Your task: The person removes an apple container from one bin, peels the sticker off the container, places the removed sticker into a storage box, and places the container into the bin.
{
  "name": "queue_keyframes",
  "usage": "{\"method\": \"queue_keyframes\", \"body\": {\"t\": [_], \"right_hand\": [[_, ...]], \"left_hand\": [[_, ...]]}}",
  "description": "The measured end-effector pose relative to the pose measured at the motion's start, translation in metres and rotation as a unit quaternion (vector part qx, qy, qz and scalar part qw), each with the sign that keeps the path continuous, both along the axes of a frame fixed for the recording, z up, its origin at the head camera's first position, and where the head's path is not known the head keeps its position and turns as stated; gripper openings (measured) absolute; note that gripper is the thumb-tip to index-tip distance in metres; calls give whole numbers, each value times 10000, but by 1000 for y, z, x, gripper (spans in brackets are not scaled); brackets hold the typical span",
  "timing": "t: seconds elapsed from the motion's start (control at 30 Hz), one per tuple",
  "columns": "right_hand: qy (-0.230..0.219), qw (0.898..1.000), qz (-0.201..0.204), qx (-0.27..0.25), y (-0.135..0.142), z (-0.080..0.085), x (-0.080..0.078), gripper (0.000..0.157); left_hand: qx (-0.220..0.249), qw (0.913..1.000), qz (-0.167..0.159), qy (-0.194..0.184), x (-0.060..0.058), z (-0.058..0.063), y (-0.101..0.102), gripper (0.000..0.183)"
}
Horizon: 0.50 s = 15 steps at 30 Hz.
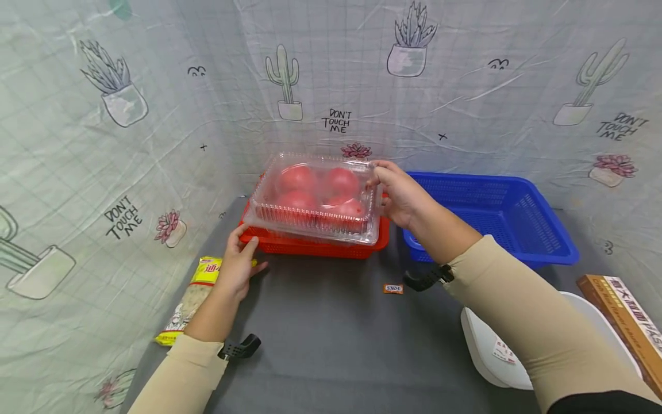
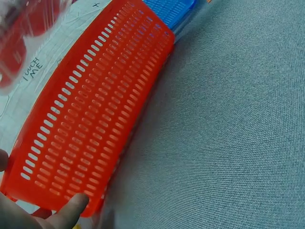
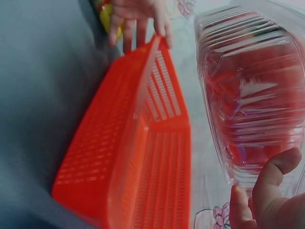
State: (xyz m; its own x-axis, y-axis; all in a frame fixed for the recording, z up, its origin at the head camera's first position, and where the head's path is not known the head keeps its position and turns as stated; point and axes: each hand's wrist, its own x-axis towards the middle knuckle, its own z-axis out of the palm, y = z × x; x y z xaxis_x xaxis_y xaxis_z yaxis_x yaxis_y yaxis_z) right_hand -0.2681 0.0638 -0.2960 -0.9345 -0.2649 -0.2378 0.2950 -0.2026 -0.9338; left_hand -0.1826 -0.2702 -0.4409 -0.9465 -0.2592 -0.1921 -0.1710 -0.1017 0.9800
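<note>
My right hand (image 1: 400, 192) holds a lidded clear plastic box of red round fruit (image 1: 315, 198) by its right end, tilted. In the right wrist view, the thumb and fingers (image 3: 274, 183) lie at the end of the box (image 3: 250, 90). Under it, in the head view, is a red slotted basket (image 1: 310, 247). At the basket's near left corner, my left hand (image 1: 238, 264) pinches the rim, its other fingers spread loosely. The left wrist view shows one fingertip on the outer wall of the basket (image 2: 90, 109) and another at its rim.
A blue basket (image 1: 538, 236) stands to the right. A yellow-ended packet (image 1: 191, 299) lies at the left, partly under my left arm. A small orange-and-white wrapped sweet (image 1: 393, 288) sits mid-table. A white container (image 1: 491, 345) and a brown box (image 1: 620, 316) are at the right edge.
</note>
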Motion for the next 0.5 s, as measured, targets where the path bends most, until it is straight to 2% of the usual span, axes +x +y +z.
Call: {"method": "queue_keyframes", "body": {"t": [0.23,0.5], "right_hand": [[-192,9997,90,110,-21,-4,-38,55],[-471,9986,213,98,-36,-22,-84,25]], "left_hand": [[-169,9997,68,162,-2,-2,1,57],[-173,9997,121,139,-5,-2,-1,59]]}}
